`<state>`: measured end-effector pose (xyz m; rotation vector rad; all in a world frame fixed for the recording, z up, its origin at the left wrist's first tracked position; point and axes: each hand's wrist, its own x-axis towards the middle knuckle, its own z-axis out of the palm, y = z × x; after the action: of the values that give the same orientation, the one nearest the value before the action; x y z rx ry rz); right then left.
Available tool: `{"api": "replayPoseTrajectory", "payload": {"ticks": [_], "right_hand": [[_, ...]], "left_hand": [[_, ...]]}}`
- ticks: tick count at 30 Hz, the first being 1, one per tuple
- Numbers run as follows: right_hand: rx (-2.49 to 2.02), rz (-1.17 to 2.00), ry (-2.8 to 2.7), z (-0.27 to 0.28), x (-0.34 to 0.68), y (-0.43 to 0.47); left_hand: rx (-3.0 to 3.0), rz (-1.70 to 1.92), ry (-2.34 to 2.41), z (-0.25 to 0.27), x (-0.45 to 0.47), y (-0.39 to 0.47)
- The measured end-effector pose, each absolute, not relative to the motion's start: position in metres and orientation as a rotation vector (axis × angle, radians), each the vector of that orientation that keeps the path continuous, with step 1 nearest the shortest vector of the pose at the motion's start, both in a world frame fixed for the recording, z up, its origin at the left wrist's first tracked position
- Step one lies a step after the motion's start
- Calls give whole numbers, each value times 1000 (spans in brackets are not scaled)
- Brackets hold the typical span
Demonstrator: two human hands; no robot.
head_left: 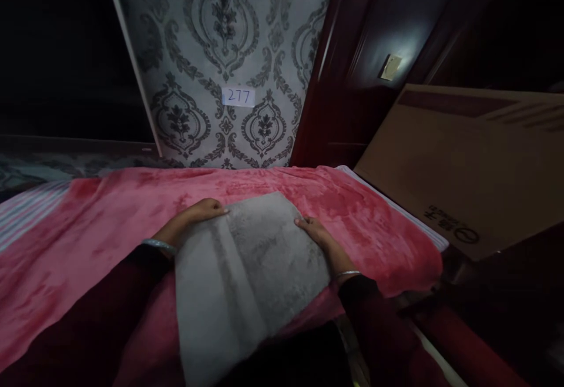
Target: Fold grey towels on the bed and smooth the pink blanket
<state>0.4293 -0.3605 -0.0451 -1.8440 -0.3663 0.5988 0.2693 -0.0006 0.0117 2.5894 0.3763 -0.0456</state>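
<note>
A grey piece of soft-looking cloth, with a lighter stripe across it, is stretched between my two hands over a pink-red plush blanket. My left hand pinches its upper left edge, thumb on top. On the right edge, my right hand grips the cloth with the thumb showing on top and the other fingers mostly hidden behind it. The near end of the cloth hangs down towards my body. Each wrist wears a bracelet below a dark sleeve.
A large cardboard box stands at the right, beside the blanket's edge. Behind are patterned wallpaper with a paper label reading 277, and a dark red door frame. A dark screen is at the upper left.
</note>
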Motion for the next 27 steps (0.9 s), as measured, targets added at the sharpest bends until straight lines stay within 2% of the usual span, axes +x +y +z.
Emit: {"api": "replayPoseTrajectory", "payload": {"ticks": [5, 12, 18, 22, 27], "right_hand": [[-1828, 606, -363, -40, 427, -358], [-2092, 401, -368, -32, 423, -351], [-2156, 218, -581, 23, 453, -343], [-2455, 70, -629, 51, 476, -317], [-2617, -31, -688, 12, 448, -282]], "left_hand": [[2499, 44, 312, -3, 283, -9], [2429, 137, 344, -12, 280, -14], [2398, 309, 322, 23, 270, -9], [2413, 350, 438, 20, 268, -3], [2574, 185, 553, -2, 273, -2]]}}
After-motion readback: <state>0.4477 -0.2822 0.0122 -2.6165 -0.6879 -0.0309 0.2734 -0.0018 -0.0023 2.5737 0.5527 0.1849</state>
